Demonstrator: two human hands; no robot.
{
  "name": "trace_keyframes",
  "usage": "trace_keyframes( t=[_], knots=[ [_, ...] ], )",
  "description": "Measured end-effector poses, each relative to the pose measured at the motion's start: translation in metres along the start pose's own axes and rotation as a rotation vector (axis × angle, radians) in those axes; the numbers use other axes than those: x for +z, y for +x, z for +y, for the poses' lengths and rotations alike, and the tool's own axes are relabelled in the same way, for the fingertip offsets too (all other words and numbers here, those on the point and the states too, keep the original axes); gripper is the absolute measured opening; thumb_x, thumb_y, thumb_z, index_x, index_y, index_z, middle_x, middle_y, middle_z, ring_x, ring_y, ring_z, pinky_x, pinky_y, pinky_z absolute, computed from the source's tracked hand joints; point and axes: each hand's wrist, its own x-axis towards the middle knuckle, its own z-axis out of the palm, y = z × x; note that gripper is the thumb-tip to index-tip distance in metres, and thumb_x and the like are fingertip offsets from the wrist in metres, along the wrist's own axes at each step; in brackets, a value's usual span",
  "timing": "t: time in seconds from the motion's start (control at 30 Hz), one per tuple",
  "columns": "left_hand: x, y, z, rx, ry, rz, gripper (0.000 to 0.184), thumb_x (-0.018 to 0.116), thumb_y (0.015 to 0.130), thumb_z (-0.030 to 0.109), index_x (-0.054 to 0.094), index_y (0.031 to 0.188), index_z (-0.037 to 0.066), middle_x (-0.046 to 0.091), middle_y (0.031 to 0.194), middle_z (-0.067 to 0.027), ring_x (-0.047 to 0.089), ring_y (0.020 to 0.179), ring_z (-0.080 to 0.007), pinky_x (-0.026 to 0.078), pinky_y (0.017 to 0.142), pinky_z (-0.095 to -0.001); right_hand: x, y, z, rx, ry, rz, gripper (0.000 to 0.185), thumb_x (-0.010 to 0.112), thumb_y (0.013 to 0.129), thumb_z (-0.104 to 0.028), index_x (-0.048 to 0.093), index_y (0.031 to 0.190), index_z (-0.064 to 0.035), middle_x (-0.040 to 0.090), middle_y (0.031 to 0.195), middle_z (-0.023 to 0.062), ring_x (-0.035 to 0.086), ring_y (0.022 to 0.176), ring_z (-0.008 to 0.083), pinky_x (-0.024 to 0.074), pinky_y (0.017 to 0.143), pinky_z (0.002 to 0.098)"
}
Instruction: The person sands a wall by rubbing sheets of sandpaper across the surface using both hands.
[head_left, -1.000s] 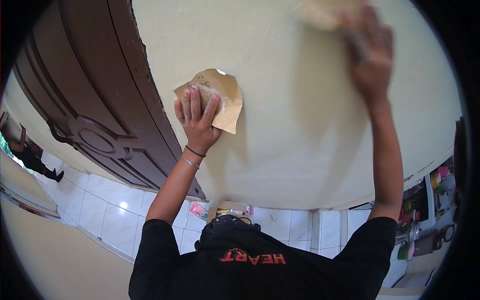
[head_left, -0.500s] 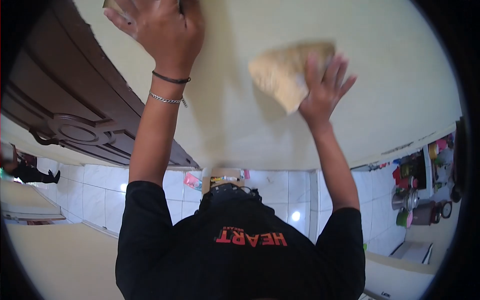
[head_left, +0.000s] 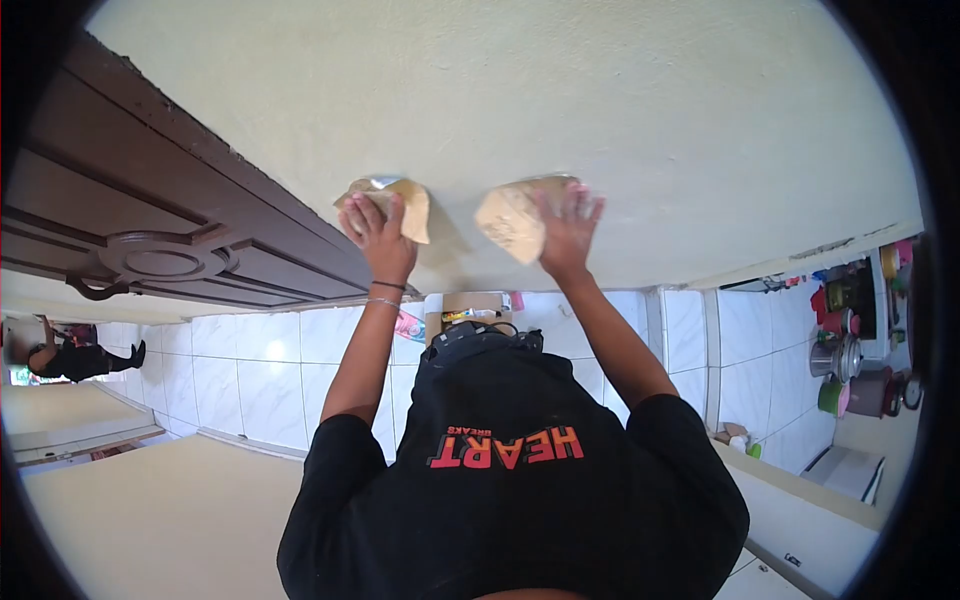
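Two irregular sheets of tan paper are at the cream wall (head_left: 650, 90), one under each hand. The left hand (head_left: 377, 235) lies wide and flat over the left sheet (head_left: 416, 212), whose uneven outline shows past the fingers and whose upper edge catches a pale gleam. The right hand (head_left: 572, 235), slightly blurred, is also wide, fingers spread across one side of the right sheet (head_left: 512, 220), which is stiff-looking, mottled and roughly four-sided. The painted wall is matt and faintly bumpy; beside it stands a dark brown door (head_left: 160, 200) with raised mouldings and an oval panel. Below, glossy white veined tiles (head_left: 270, 345) reflect light around an open cardboard box (head_left: 475, 302). Metal pots (head_left: 828, 358) stand at far right, and another person (head_left: 75, 360) in dark clothing is at far left.
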Motion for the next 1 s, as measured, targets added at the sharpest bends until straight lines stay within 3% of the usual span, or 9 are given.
trace_keyframes(
  t=[0.07,0.1,0.3,0.4,0.57,0.63,0.73,0.93,1.0],
  knots=[
    [-0.016,0.005,-0.015,-0.058,0.058,-0.122,0.051,0.050,0.082,0.012,0.041,0.132,0.008,0.001,0.146,-0.0302,0.000,0.136,-0.0448,0.000,0.106,-0.0544,-0.016,-0.003,0.020,0.156,0.205,0.022,0.059,0.052,0.082,-0.039,0.042,0.135,-0.0147,0.012,0.147,0.0266,0.006,0.138,0.0399,-0.0044,0.106,0.0589],
    [-0.023,0.018,-0.022,-0.059,0.035,-0.039,0.053,0.050,0.081,0.011,0.040,0.133,0.007,0.001,0.146,-0.0309,0.001,0.136,-0.0450,0.000,0.106,-0.0547,-0.018,0.006,0.035,0.171,0.105,0.059,0.066,0.039,0.086,-0.051,0.037,0.137,-0.0086,0.012,0.146,0.0285,0.007,0.137,0.0426,-0.0033,0.105,0.0602],
    [-0.064,0.131,-0.011,-0.194,-0.058,0.322,0.067,0.051,0.083,0.022,0.023,0.143,0.010,-0.002,0.146,-0.0319,-0.002,0.136,-0.0460,-0.001,0.104,-0.0568,-0.077,0.123,0.040,0.348,0.183,0.414,0.074,0.055,0.075,-0.038,0.033,0.138,-0.0080,0.006,0.144,0.0346,0.005,0.132,0.0535,0.0025,0.102,0.0642],
    [-0.045,0.119,0.011,-0.242,-0.159,0.375,0.071,0.052,0.080,0.021,0.021,0.143,0.009,-0.001,0.146,-0.0320,-0.002,0.135,-0.0471,-0.002,0.104,-0.0581,-0.068,0.104,0.012,0.312,0.237,0.340,0.073,0.056,0.075,-0.035,0.032,0.139,-0.0079,0.004,0.144,0.0345,0.006,0.132,0.0528,0.0032,0.103,0.0631],
    [-0.006,0.006,0.020,-0.170,-0.145,0.105,0.066,0.050,0.076,0.013,0.028,0.138,0.003,0.000,0.145,-0.0329,-0.003,0.135,-0.0481,-0.002,0.105,-0.0578,0.001,-0.032,-0.004,0.365,0.232,0.036,0.071,0.052,0.084,-0.038,0.026,0.141,-0.0039,0.012,0.143,0.0336,0.010,0.134,0.0474,0.0045,0.105,0.0610],
    [-0.012,-0.005,0.004,-0.280,0.081,-0.232,0.063,0.049,0.077,0.016,0.031,0.135,-0.001,-0.001,0.145,-0.0332,-0.004,0.135,-0.0477,-0.001,0.105,-0.0579,0.004,-0.060,0.013,0.798,0.353,0.096,0.062,0.049,0.091,-0.028,0.026,0.139,0.0026,0.009,0.146,0.0290,0.009,0.137,0.0387,0.0063,0.108,0.0526],
    [-0.048,0.080,-0.014,-0.204,-0.017,0.207,0.058,0.038,0.089,0.027,0.025,0.139,0.000,-0.002,0.146,-0.0301,-0.004,0.137,-0.0437,-0.001,0.105,-0.0570,-0.007,-0.007,0.072,0.837,0.606,0.531,0.057,0.037,0.098,-0.025,0.016,0.139,0.0078,0.008,0.149,0.0219,0.006,0.139,0.0307,0.0061,0.111,0.0372],
    [-0.080,0.173,0.018,-0.181,-0.126,0.497,0.056,0.025,0.097,0.034,0.015,0.143,0.003,-0.005,0.147,-0.0277,-0.005,0.136,-0.0437,-0.002,0.107,-0.0537,-0.070,0.122,0.066,0.606,0.466,0.760,0.064,0.040,0.094,-0.033,0.016,0.142,0.0025,0.002,0.149,0.0235,0.006,0.138,0.0382,0.0010,0.109,0.0508],
    [-0.053,0.138,0.019,-0.157,-0.098,0.442,0.056,0.024,0.097,0.033,0.013,0.144,0.003,-0.006,0.147,-0.0273,-0.006,0.136,-0.0445,-0.002,0.108,-0.0534,-0.060,0.093,0.042,0.524,0.289,0.436,0.065,0.042,0.091,-0.030,0.017,0.142,0.0007,0.004,0.148,0.0250,0.004,0.137,0.0408,0.0001,0.108,0.0524]
  ],
)
